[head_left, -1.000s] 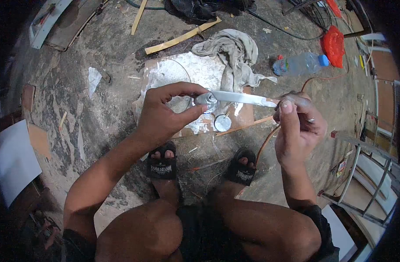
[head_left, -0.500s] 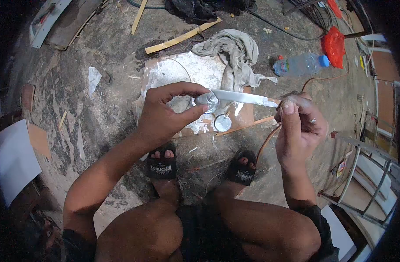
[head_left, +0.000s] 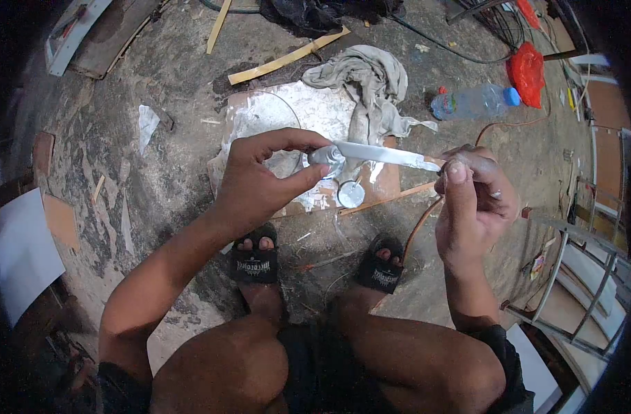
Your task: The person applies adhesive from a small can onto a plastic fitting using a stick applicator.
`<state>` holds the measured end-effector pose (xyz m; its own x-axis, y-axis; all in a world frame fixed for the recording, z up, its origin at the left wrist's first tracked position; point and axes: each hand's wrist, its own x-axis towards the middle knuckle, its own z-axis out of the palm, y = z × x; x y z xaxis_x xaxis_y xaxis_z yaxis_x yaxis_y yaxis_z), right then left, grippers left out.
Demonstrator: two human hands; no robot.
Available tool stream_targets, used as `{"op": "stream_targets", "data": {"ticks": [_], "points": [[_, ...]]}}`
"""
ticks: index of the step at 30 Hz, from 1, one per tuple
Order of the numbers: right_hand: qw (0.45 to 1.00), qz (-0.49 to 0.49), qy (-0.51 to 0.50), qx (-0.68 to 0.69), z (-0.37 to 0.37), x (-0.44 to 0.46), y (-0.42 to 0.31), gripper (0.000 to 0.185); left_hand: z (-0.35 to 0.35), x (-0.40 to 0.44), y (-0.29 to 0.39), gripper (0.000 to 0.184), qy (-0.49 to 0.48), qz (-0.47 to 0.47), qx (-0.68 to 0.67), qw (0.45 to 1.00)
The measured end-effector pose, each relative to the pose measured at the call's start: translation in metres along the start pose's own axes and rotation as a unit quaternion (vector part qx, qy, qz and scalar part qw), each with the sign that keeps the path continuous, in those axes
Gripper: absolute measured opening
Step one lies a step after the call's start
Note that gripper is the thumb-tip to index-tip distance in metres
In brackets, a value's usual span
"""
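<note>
The left hand (head_left: 260, 172) pinches a round silver thing (head_left: 333, 164) — the right hand (head_left: 477, 196) grips a white strip's (head_left: 381, 153) end. The strip stretches between them, over a white-smeared board (head_left: 260, 114).

There is one left hand (head_left: 257, 171), one right hand (head_left: 475, 200), one silvery piece (head_left: 327, 160), one pale strip (head_left: 381, 154), two black sandals (head_left: 254, 266) (head_left: 381, 272), one clear bottle (head_left: 471, 103), one grey cloth (head_left: 383, 79), one white-smeared board (head_left: 321, 107), one round container (head_left: 351, 194) and two yellowish strips (head_left: 219, 26) (head_left: 288, 59) beyond the board.
</note>
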<state>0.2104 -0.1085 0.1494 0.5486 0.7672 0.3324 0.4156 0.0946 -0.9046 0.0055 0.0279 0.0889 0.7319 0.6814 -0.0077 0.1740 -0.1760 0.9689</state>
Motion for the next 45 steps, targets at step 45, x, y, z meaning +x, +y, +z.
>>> {"op": "stream_targets", "data": {"ticks": [45], "points": [[0.975,-0.213,-0.035,-0.057,0.0,0.0044,0.0011,0.007,0.0014,0.0012,-0.0037,0.027,0.015,-0.007,-0.039,0.999]]}}
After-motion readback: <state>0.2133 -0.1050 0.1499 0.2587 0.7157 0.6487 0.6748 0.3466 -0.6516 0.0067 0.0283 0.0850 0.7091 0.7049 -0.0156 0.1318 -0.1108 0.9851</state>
